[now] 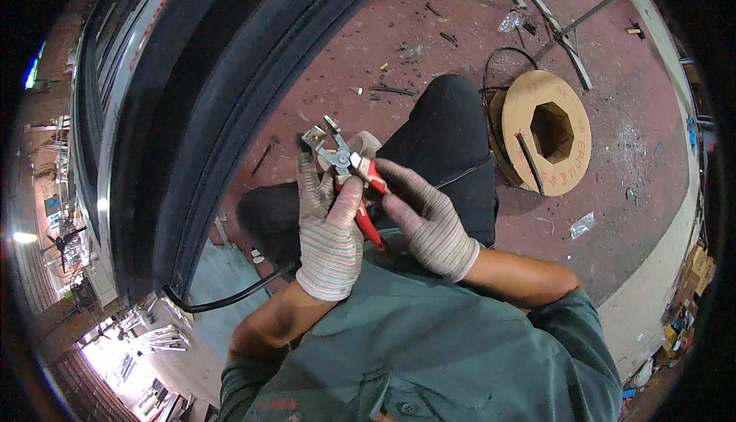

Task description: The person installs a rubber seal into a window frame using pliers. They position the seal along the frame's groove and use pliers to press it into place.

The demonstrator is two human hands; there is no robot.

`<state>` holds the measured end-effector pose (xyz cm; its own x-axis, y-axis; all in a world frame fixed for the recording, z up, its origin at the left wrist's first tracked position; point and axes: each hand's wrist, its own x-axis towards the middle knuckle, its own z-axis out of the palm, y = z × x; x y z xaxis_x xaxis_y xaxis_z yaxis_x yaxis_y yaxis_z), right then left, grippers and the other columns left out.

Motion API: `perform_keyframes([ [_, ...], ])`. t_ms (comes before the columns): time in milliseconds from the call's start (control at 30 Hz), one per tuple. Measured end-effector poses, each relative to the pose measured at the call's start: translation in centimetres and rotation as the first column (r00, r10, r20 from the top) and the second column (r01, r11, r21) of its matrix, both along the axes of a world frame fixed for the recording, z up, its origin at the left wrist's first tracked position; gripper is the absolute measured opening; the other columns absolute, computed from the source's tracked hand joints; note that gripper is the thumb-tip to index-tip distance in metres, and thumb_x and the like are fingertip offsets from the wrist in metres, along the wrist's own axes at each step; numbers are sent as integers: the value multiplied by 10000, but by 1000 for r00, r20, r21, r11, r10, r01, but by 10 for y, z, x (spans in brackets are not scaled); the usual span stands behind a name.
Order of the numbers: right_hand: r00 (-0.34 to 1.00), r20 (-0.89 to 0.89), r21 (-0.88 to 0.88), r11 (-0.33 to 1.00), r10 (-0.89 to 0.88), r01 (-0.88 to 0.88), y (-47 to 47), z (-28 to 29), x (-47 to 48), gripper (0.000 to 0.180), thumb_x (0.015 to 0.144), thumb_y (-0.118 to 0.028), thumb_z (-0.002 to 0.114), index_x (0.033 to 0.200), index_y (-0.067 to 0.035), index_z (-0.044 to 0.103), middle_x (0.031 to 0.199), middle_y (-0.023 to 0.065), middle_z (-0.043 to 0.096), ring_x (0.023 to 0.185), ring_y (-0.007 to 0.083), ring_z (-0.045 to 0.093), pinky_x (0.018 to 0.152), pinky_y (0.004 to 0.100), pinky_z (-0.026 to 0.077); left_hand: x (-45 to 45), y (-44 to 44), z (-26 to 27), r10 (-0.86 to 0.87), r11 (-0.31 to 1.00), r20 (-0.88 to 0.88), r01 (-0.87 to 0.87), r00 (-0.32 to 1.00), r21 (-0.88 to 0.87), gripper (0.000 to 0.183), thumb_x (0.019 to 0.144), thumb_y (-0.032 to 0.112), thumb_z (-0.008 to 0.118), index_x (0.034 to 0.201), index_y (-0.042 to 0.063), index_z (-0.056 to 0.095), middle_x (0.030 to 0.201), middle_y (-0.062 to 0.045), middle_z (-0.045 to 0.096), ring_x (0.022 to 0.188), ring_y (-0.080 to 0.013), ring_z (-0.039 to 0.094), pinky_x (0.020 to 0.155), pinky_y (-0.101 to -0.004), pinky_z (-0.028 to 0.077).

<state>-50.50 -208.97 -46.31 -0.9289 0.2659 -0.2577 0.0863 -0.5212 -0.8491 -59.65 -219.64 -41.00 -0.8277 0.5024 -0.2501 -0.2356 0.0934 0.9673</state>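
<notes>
In front of my lap, hand-held cutting shears (343, 160) with red handles and metal jaws point away from me, jaws spread apart. My left hand (330, 238), in a striped knit glove, grips the tool around one handle, thumb across it. My right hand (434, 221), gloved the same way, has its fingers on the other red handle. A black rubber strip (230, 302) runs from the lower corner of a dark framed panel (224, 117) toward my left wrist, where it passes out of sight. Part of a pale round object (367, 141) shows behind the tool.
A cardboard spool (566, 91) with writing, wound with black strip, stands right of my knee. Scraps (394, 89), a plastic bag (583, 225), metal bars (560, 37) and a hammer (637, 31) lie on the red floor. The large panel rises close on my left.
</notes>
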Motion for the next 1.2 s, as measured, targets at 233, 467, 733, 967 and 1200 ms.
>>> perform_keyframes([
  [233, 999, 10, 279, 960, 31, -32, -4, 6, 8, 675, 876, -48, 687, 1473, -1, 377, 1322, 147, 523, 1233, 251, 527, 1076, 353, 401, 5, 3, -1, 31, 979, 173, -64, 984, 193, 696, 958, -8, 470, 1563, 106, 145, 1456, -177, 440, 1314, -269, 478, 1126, -390, 358],
  [467, 999, -33, 359, 933, 40, -25, -4, 7, 4, 806, 831, -43, 741, 1505, -6, 299, 1327, 159, 512, 1258, 239, 512, 1075, 338, 408, 7, -2, -6, -1, 941, 321, -108, 947, 322, 839, 878, 34, 574, 1580, 181, 139, 1475, -174, 409, 1329, -297, 460, 1131, -435, 354],
  [733, 990, 134, 162, 987, -44, 21, 3, 0, 10, 736, 805, 0, 770, 1439, -34, 398, 1305, 83, 566, 1185, 161, 546, 1025, 322, 452, 7, -16, -5, -362, 876, 145, 283, 921, 391, 872, 922, 38, 550, 1592, 94, -5, 1564, -99, 269, 1428, -214, 274, 1182, -344, 170],
  [967, 967, 256, 204, 976, 18, -72, 35, -1, 38, 492, 784, -1, 705, 1243, -12, 527, 1074, 44, 620, 982, 122, 589, 876, 286, 497, 3, -47, 11, -606, 734, -219, 644, 765, 216, 676, 965, 176, 587, 1538, 20, 264, 1567, -169, 306, 1468, -280, 277, 1197, -388, 201],
  [1200, 858, 33, 371, 791, 512, -486, 26, -3, 37, 326, 717, -79, 808, 1012, -52, 671, 1104, 102, 673, 1011, 198, 649, 892, 345, 513, 0, -116, 27, -735, 561, -298, 793, 609, 238, 641, 984, 246, 592, 1506, -7, 317, 1509, -198, 383, 1420, -332, 354, 1173, -418, 269],
])
